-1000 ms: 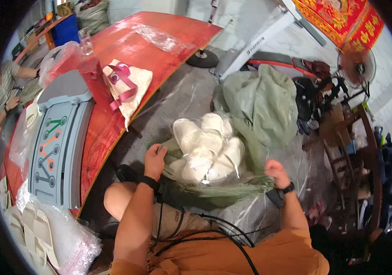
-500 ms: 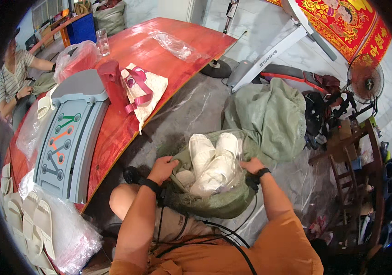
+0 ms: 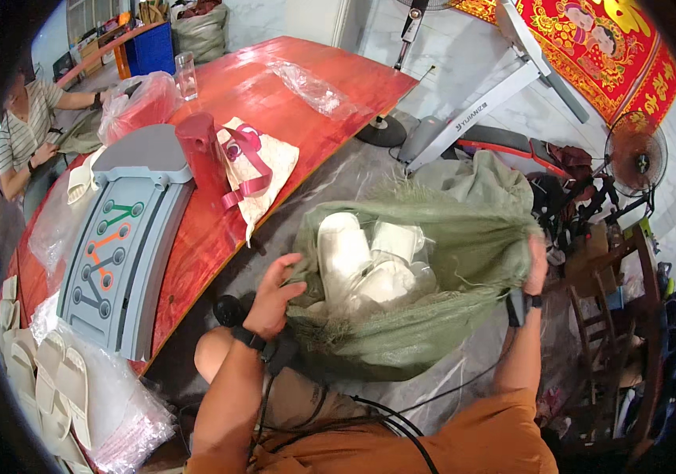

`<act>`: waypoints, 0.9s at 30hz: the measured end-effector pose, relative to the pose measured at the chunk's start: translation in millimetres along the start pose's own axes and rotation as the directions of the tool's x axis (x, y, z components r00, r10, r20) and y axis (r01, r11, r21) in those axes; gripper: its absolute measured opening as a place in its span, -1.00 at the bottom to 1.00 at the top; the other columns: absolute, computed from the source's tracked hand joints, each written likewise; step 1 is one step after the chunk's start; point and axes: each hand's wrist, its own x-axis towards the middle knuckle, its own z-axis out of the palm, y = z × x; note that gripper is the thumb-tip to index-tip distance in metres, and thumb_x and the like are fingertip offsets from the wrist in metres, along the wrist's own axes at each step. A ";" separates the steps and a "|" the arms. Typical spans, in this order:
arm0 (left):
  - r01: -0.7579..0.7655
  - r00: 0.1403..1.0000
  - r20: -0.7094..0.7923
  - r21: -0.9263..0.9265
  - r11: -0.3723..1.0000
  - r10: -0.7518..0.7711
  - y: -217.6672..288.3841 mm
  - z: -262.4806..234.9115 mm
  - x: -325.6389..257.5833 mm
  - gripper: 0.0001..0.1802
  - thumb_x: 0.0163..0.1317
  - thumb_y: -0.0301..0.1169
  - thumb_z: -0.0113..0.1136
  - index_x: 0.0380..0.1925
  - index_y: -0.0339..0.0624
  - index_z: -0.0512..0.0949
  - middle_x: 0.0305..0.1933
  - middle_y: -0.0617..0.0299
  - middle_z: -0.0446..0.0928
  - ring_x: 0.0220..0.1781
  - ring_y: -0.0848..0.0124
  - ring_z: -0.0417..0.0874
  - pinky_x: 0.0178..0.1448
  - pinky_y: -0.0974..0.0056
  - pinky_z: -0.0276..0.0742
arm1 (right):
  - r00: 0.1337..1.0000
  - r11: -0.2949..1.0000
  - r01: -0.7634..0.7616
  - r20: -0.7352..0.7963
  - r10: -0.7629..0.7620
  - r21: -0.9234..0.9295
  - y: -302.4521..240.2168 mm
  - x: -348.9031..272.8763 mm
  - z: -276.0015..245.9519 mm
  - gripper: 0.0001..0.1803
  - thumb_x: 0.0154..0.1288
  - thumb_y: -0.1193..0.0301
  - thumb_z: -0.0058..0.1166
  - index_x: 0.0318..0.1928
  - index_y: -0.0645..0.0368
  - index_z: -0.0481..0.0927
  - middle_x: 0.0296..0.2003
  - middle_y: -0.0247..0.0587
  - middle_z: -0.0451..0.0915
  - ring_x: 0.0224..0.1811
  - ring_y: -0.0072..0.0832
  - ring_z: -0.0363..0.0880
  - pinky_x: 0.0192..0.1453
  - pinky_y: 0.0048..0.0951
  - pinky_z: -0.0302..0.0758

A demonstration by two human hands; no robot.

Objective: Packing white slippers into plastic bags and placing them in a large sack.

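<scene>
A green woven sack point(image 3: 417, 347) gapes in front of me, its rim frayed. Inside lie several white slippers point(image 3: 340, 253), some wrapped in clear plastic. My right hand point(image 3: 537, 265) is closed on the sack's right edge and holds it stretched outward. At the left rim, my left hand point(image 3: 273, 299) has its fingers apart, close to the frayed edge, with nothing seen in its grip. The lower slippers are hidden by the sack's wall.
A red table point(image 3: 227, 79) on the left bears a grey curved plastic board point(image 3: 128, 253) and a cloth bag point(image 3: 259, 182). Loose slippers point(image 3: 53, 379) lie at lower left beside plastic bags point(image 3: 128, 411). A wooden rack point(image 3: 598, 316) and a fan point(image 3: 636, 158) stand right. Another person point(image 3: 30, 134) sits far left.
My right hand has moved right and up, pulling the sack's rim wide. My left hand has released the left rim and spread its fingers. The slippers have shifted inside.
</scene>
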 end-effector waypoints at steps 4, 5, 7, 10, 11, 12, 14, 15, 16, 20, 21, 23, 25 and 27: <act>0.228 0.972 -0.046 0.429 0.874 -0.231 -26.4 -19.1 17.7 -0.52 0.31 -0.30 0.26 0.17 -0.31 0.50 -0.09 0.26 0.56 -0.06 0.48 0.53 0.00 0.33 0.47 | 0.988 0.766 -0.122 -0.007 0.152 -0.631 57.9 14.3 5.7 -0.36 0.44 0.13 0.03 0.33 0.34 0.34 0.26 0.00 0.44 0.29 -0.29 0.43 0.33 -0.35 0.34; 0.318 0.941 -0.031 0.430 0.845 -0.338 -30.7 -17.0 19.9 -0.50 0.32 -0.29 0.25 0.18 -0.33 0.49 -0.09 0.26 0.57 -0.05 0.49 0.53 0.01 0.34 0.46 | 0.989 0.721 -0.132 -0.037 0.146 -0.680 73.7 17.3 -9.0 -0.32 0.42 0.08 0.05 0.34 0.33 0.34 0.28 0.02 0.43 0.32 -0.27 0.41 0.34 -0.34 0.31; 0.191 0.982 -0.089 0.423 0.886 -0.170 -23.7 -8.8 14.3 -0.59 0.37 -0.30 0.18 0.13 -0.33 0.52 -0.09 0.28 0.59 -0.08 0.51 0.55 0.01 0.34 0.47 | 0.987 0.832 -0.162 -0.069 0.148 -0.531 61.0 44.2 -17.3 -0.31 0.44 -0.04 -0.04 0.34 0.22 0.39 0.26 0.04 0.47 0.36 -0.08 0.36 0.35 -0.30 0.29; 0.001 0.999 -0.045 -0.105 0.994 -0.006 -4.3 2.1 9.8 -0.74 0.44 -0.40 0.05 0.03 -0.28 0.56 -0.06 0.29 0.61 -0.10 0.51 0.58 0.03 0.34 0.48 | 0.990 0.835 -0.081 -0.144 0.002 -0.544 22.6 94.3 -8.1 -0.32 0.52 -0.05 -0.19 0.25 0.34 0.47 0.19 0.00 0.55 0.26 -0.17 0.48 0.33 -0.32 0.30; -0.002 0.998 -0.055 -0.102 0.995 -0.003 2.4 11.5 5.4 -0.74 0.44 -0.40 0.05 0.03 -0.28 0.56 -0.06 0.29 0.61 -0.10 0.51 0.58 0.03 0.34 0.48 | 0.991 0.839 -0.078 -0.137 0.005 -0.539 4.7 102.5 9.2 -0.32 0.52 -0.05 -0.19 0.25 0.34 0.47 0.19 0.00 0.55 0.26 -0.17 0.48 0.33 -0.32 0.30; -0.071 0.997 -0.043 -0.191 0.979 0.064 13.0 25.1 -3.0 -0.74 0.45 -0.38 0.05 0.03 -0.25 0.55 -0.07 0.30 0.60 -0.11 0.51 0.57 0.02 0.35 0.47 | 0.984 0.980 -0.112 -0.153 0.086 -0.166 -14.1 108.2 24.8 -0.35 0.50 -0.02 -0.11 0.23 0.35 0.49 0.22 -0.05 0.53 0.25 -0.25 0.48 0.34 -0.33 0.30; -0.129 0.991 -0.054 -0.276 0.952 0.119 19.1 21.2 -5.6 -0.74 0.46 -0.37 0.05 0.03 -0.23 0.55 -0.08 0.31 0.60 -0.11 0.52 0.57 0.00 0.37 0.47 | 0.957 0.952 -0.168 -0.190 0.220 0.257 -42.4 102.5 50.4 -0.39 0.46 0.06 0.02 0.21 0.38 0.49 0.21 -0.08 0.52 0.23 -0.30 0.47 0.36 -0.32 0.29; -0.249 0.968 -0.003 0.093 0.964 0.250 24.1 14.0 2.0 -0.79 0.46 -0.38 0.03 -0.01 -0.19 0.54 -0.14 0.33 0.60 -0.22 0.51 0.58 -0.14 0.37 0.49 | 0.956 0.953 -0.173 -0.191 0.224 0.250 -35.8 99.9 44.0 -0.39 0.46 0.06 0.02 0.21 0.38 0.49 0.21 -0.08 0.52 0.23 -0.30 0.47 0.36 -0.32 0.29; -0.354 0.932 0.095 0.439 0.826 0.349 25.0 7.1 5.9 -0.83 0.47 -0.39 0.01 -0.06 -0.16 0.53 -0.21 0.34 0.60 -0.32 0.51 0.59 -0.28 0.36 0.51 | 0.986 0.980 -0.109 -0.142 0.085 -0.167 -18.2 95.6 31.3 -0.40 0.45 0.07 0.03 0.21 0.37 0.49 0.23 0.03 0.49 0.24 -0.20 0.47 0.35 -0.29 0.29; 0.215 0.947 -0.264 0.094 0.972 -0.184 2.2 -15.0 3.6 -0.75 0.40 -0.34 0.13 0.02 -0.15 0.50 -0.32 0.37 0.50 -0.44 0.60 0.43 -0.48 0.39 0.29 | 0.958 0.679 -0.261 -0.096 0.271 -0.687 26.6 56.3 24.8 -0.36 0.32 0.12 0.17 0.20 0.40 0.47 0.21 0.26 0.46 0.31 0.02 0.39 0.36 -0.21 0.30; 0.221 0.945 -0.263 0.089 0.971 -0.191 2.0 -11.6 0.9 -0.75 0.40 -0.34 0.13 0.02 -0.15 0.50 -0.32 0.37 0.50 -0.44 0.60 0.43 -0.48 0.39 0.29 | 0.951 0.575 -0.270 -0.118 0.287 -0.773 25.0 46.6 22.5 -0.38 0.28 0.18 0.23 0.19 0.40 0.47 0.17 0.25 0.49 0.28 0.03 0.41 0.33 -0.19 0.34; 0.140 0.975 -0.201 0.198 0.970 -0.100 3.4 3.7 -5.4 -0.70 0.40 -0.33 0.14 0.06 -0.17 0.45 -0.34 0.32 0.49 -0.53 0.58 0.41 -0.52 0.40 0.30 | 0.989 0.420 -0.144 -0.114 0.096 -0.896 -2.4 25.6 26.1 -0.42 0.23 0.25 0.26 0.16 0.36 0.49 0.11 0.22 0.52 0.22 0.04 0.44 0.28 -0.16 0.38; 0.106 0.984 -0.163 0.214 0.971 -0.072 12.0 18.7 -7.4 -0.63 0.39 -0.36 0.14 0.14 -0.19 0.37 -0.37 0.29 0.47 -0.60 0.57 0.39 -0.55 0.42 0.31 | 0.993 0.225 -0.037 -0.061 -0.099 -0.974 -50.0 6.6 51.2 -0.45 0.18 0.31 0.29 0.13 0.32 0.51 0.05 0.19 0.56 0.17 0.04 0.48 0.23 -0.14 0.42; 0.053 0.994 -0.103 0.242 0.969 -0.029 13.4 20.0 -9.7 -0.57 0.38 -0.39 0.15 0.19 -0.22 0.31 -0.38 0.28 0.47 -0.58 0.57 0.42 -0.54 0.43 0.33 | 0.876 0.305 0.432 0.314 -0.365 -0.849 -86.3 -10.2 99.9 -0.48 0.10 0.40 0.32 0.09 0.25 0.54 -0.08 0.12 0.60 0.06 0.03 0.53 0.16 -0.11 0.45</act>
